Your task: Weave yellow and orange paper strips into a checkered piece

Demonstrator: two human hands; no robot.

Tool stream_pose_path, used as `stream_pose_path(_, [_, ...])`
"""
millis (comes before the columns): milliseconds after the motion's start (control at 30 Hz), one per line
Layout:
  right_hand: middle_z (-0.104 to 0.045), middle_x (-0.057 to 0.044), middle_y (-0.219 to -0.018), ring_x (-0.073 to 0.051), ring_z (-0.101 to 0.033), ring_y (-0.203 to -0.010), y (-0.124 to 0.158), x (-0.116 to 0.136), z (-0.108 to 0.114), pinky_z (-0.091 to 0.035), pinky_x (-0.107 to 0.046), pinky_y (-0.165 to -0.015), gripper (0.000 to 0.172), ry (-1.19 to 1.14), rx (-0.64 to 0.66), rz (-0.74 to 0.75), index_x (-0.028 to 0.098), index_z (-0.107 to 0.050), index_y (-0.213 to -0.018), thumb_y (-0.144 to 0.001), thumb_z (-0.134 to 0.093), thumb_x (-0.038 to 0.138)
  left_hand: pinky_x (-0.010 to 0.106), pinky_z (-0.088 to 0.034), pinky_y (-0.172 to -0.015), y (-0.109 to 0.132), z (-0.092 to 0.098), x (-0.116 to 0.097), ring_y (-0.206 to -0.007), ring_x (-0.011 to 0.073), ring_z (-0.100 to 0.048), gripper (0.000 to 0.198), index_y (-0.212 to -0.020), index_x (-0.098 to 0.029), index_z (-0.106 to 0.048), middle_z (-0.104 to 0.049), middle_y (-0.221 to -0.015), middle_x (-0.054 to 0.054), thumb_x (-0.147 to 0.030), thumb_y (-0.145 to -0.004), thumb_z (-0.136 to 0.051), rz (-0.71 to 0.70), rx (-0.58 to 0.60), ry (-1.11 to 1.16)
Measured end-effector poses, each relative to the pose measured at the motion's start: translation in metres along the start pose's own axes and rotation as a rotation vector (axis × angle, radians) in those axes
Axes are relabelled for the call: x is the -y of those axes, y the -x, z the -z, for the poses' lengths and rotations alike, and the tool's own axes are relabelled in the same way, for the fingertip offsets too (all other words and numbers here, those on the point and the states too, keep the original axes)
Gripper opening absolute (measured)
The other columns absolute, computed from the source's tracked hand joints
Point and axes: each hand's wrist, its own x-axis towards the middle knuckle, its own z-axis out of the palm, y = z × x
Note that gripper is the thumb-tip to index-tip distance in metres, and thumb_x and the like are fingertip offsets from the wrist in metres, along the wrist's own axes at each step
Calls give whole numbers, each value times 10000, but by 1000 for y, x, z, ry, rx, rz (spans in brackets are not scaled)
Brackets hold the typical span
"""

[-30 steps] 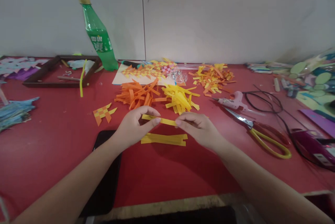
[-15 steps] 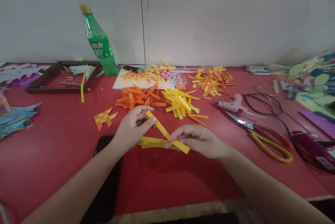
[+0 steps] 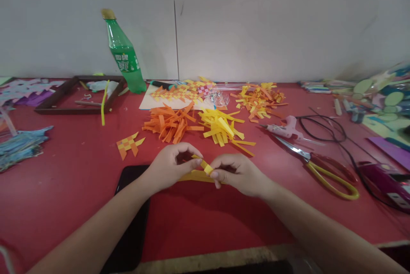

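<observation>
Between my hands is a yellow paper strip (image 3: 205,166), bent over on itself. My left hand (image 3: 174,165) pinches its upper left end between thumb and forefinger. At the lower right end, the thumb and fingers of my right hand (image 3: 238,173) press on the fold. More yellow strips (image 3: 198,176) lie on the table just beneath, partly covered by my hands. Beyond them rest a pile of orange paper strips (image 3: 171,122) and a pile of yellow paper strips (image 3: 221,126). A woven orange-and-yellow paper fish (image 3: 129,144) lies left of my left hand.
A black phone (image 3: 130,222) lies under my left forearm. To the right are scissors (image 3: 312,163), a pink glue gun (image 3: 285,129) and a black cable (image 3: 344,137). At the back stand a green bottle (image 3: 128,62), a dark frame (image 3: 72,111) and a mixed strip pile (image 3: 259,99).
The strip was stretched out straight between my hands; now it is folded over and looks shorter. My left hand has moved down and right, closer to my right hand.
</observation>
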Motion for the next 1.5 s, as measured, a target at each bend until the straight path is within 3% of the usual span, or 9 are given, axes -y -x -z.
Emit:
stream_pose_path(133, [-594, 20, -555, -87, -518, -495, -1, -5, -2, -382, -210, -485, 320, 72, -109, -55, 164, -659, -798, -798, -685, 483, 232, -515, -646, 1, 0, 1, -739, 148, -680, 216, -944, -175, -647, -716, -815, 28, -300, -779, -709, 1, 35, 118])
stream_pose_path(267, [-579, -8, -709, -92, -495, -596, -2, -5, -2, -382, -220, -533, 288, 352, -268, 133, 176, -614, -666, -806, -695, 415, 264, -550, -717, 4, -2, 0, -809, 181, -718, 203, -956, -177, -697, -759, -868, 58, -287, -785, -708, 53, 98, 159])
stream_pose_path(367, [-576, -30, -821, -120, -544, -728, -2, -5, -2, -440, -243, -646, 308, 359, -269, 235, 179, -560, -631, -801, -704, 392, 269, -566, -725, 5, -4, -2, -827, 189, -726, 173, -929, -181, -718, -768, -895, 61, -281, -788, -707, 62, 127, 165])
stream_pose_path(567, [-545, 20, -660, -93, -470, -567, -3, -10, -7, -383, -220, -519, 354, 188, -295, 20, 193, -502, -719, -771, -703, 480, 251, -568, -770, 6, -2, -3, -887, 176, -724, 189, -974, -188, -721, -766, -930, 49, -200, -792, -671, 22, 126, 164])
stream_pose_path(667, [-537, 16, -666, -96, -470, -585, -3, -10, -7, -384, -220, -522, 333, 200, -336, 49, 189, -523, -729, -759, -713, 460, 263, -572, -801, 6, 0, -2, -904, 171, -726, 238, -1023, -188, -715, -766, -965, 49, -176, -804, -622, 48, 136, 248])
stream_pose_path(800, [-531, 23, -644, -88, -461, -570, -4, -10, -7, -374, -211, -502, 286, 222, -344, 84, 187, -534, -715, -765, -714, 404, 301, -579, -828, 6, 0, -1, -912, 189, -730, 257, -1067, -184, -707, -771, -956, 63, -291, -841, -647, 104, 153, 318])
stream_pose_path(1000, [-537, 28, -642, -73, -462, -540, -4, -10, -8, -383, -200, -486, 308, 152, -271, 69, 180, -542, -717, -751, -731, 421, 308, -597, -762, 5, -2, -1, -821, 204, -739, 263, -923, -175, -736, -779, -874, 66, -378, -757, -758, 135, 125, 226])
stream_pose_path(1333, [-610, -1, -679, -103, -560, -599, -4, -4, -1, -447, -220, -516, 292, -29, -298, 77, 180, -589, -775, -762, -730, 435, 270, -600, -718, 0, 3, -2, -777, 191, -744, 277, -909, -154, -704, -768, -833, 63, -389, -768, -751, 106, -86, 223])
stream_pose_path(1500, [-615, -7, -670, -107, -580, -615, -5, -4, 2, -472, -226, -549, 284, -18, -343, 81, 169, -605, -748, -781, -718, 428, 249, -597, -703, 1, 4, -1, -759, 179, -745, 245, -889, -156, -704, -767, -824, 54, -368, -775, -752, 86, -122, 235])
